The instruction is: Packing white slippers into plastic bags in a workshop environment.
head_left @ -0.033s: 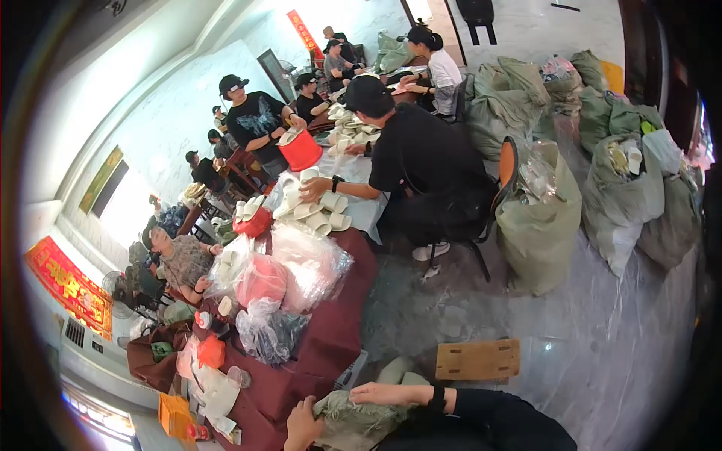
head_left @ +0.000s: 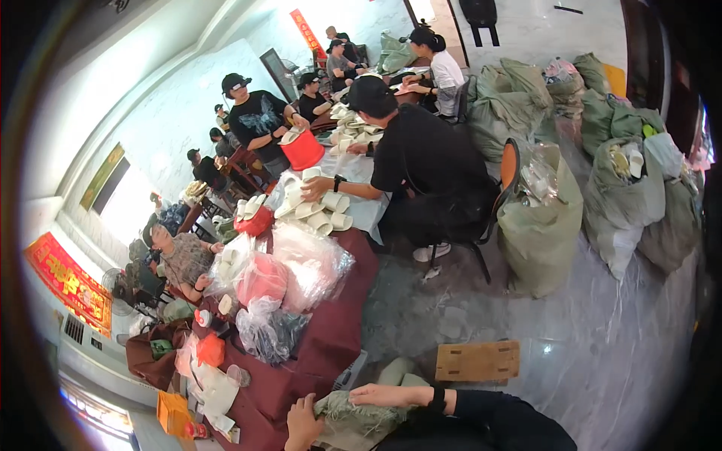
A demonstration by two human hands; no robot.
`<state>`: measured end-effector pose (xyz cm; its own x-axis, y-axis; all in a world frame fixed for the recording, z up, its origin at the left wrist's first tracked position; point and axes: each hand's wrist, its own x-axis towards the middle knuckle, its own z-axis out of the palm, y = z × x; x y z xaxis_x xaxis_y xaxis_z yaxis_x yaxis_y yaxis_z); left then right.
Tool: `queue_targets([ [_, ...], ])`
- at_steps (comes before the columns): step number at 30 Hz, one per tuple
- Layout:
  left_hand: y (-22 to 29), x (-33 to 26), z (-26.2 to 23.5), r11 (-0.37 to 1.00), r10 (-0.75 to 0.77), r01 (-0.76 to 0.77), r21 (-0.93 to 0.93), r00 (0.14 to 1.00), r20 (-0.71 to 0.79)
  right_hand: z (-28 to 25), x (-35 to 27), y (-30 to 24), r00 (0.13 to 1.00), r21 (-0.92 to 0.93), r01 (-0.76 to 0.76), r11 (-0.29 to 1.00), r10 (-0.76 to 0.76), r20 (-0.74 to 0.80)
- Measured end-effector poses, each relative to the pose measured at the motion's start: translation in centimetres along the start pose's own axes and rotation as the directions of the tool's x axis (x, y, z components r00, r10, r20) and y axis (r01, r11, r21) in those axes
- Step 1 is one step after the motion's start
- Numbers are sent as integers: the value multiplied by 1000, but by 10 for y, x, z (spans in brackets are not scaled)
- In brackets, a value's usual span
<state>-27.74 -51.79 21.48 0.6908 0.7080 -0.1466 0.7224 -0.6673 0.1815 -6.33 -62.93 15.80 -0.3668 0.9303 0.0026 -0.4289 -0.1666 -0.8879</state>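
Note:
A pale green woven sack (head_left: pixel 357 425) with a frayed edge sits right in front of me at the lower edge of the view. My left hand (head_left: pixel 303 425) is closed round the left side of its rim. Across the top, my right hand (head_left: pixel 385 395) pinches the frayed edge, fingers pressed together and pointing left. A black band circles my right wrist. What the sack holds is hidden. Just beyond it, rounded pale greenish items (head_left: pixel 397 372) show beside my right hand.
A small wooden stool (head_left: pixel 478 361) stands on the floor ahead. To my left, a maroon-covered table (head_left: pixel 331 323) bears clear plastic bags (head_left: pixel 308 259). A seated co-worker (head_left: pixel 432 158) handles white cup-shaped pieces (head_left: pixel 320 210). Full green sacks (head_left: pixel 541 225) line the right side.

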Motion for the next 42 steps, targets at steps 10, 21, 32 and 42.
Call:
queue_targets([
  [10, 12, -27, 24, 982, -15, 46, 185, 986, -169, 26, -9, -16, 974, -179, -173, 969, 195, 114],
  [21, -4, -49, 67, 970, -172, 113, -215, 946, -277, 31, -9, -23, 929, -117, -336, 935, 349, 125],
  [32, -108, -16, 42, 49, 73, 95, -994, 992, 99, 3, 44, -24, 908, -292, -393, 872, 317, -275],
  [42, -278, 64, 26, 515, -177, -90, -852, 962, -208, -23, 278, 47, 881, -787, -231, 572, -220, -418],
])
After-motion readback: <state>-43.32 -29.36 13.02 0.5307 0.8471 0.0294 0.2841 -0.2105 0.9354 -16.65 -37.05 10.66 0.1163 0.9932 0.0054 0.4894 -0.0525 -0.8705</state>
